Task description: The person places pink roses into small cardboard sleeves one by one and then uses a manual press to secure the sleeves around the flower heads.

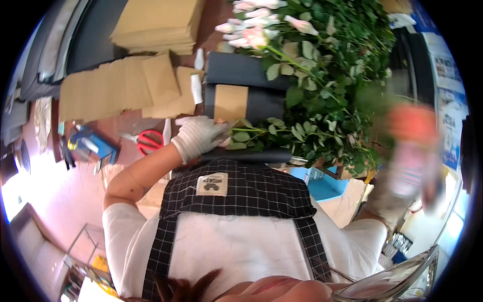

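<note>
My left hand, in a pale knit glove, has its fingers closed around the head of a rose. The leafy rose stem runs right from the fingers over a black wrapped surface. A cardboard piece lies just above this hand. My right hand is out to the far right, past the foliage, strongly blurred; it looks orange, and whether it holds anything cannot be told. Pink roses in white mesh sleeves lie at the top, one bare pink bloom among them.
A large heap of leafy stems covers the right side. Stacked cardboard and fanned cardboard sheets lie on the left. Red-handled scissors, a loose white mesh sleeve and a blue box lie nearby. A blue bin stands below the edge.
</note>
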Tool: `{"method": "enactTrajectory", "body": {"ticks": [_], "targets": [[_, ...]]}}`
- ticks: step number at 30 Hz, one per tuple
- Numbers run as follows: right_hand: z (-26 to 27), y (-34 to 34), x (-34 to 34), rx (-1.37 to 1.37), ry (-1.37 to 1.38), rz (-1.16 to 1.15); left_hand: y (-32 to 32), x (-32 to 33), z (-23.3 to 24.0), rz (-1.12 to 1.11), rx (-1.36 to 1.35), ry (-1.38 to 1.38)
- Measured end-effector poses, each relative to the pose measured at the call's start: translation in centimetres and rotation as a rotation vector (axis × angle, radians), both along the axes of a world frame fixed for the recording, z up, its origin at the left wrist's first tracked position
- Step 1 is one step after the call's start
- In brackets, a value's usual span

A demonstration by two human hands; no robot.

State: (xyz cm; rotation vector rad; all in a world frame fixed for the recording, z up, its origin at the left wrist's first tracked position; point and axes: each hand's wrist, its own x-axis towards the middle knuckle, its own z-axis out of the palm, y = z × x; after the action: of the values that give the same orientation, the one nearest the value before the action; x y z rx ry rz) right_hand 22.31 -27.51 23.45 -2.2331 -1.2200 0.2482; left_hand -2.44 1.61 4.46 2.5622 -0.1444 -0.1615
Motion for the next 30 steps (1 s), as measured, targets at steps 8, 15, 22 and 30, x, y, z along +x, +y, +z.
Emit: {"method": "enactTrajectory", "body": {"ticks": [8, 15, 22, 30], "targets": [[-18.6, 13.3, -8.7, -0.061, -0.374, 0.537, 0.2, -0.3, -1.3, -0.047, -0.017, 0.120], [-18.3, 12.8, -8.3, -0.335, -0.312, 0.605, 0.2, -0.3, -0.5, 0.052, -0.140, 0.027], [-18.6, 12.3, -8.5, -0.269, -0.350, 0.581, 0.3, 0.2, -0.6, 0.363, -0.126, -0.333], [-11.3, 16.3, -1.3, 0.220, -0.696, 0.086, -0.5, 0.8, -1.5, 0.160, -0.026, -0.161]]}}
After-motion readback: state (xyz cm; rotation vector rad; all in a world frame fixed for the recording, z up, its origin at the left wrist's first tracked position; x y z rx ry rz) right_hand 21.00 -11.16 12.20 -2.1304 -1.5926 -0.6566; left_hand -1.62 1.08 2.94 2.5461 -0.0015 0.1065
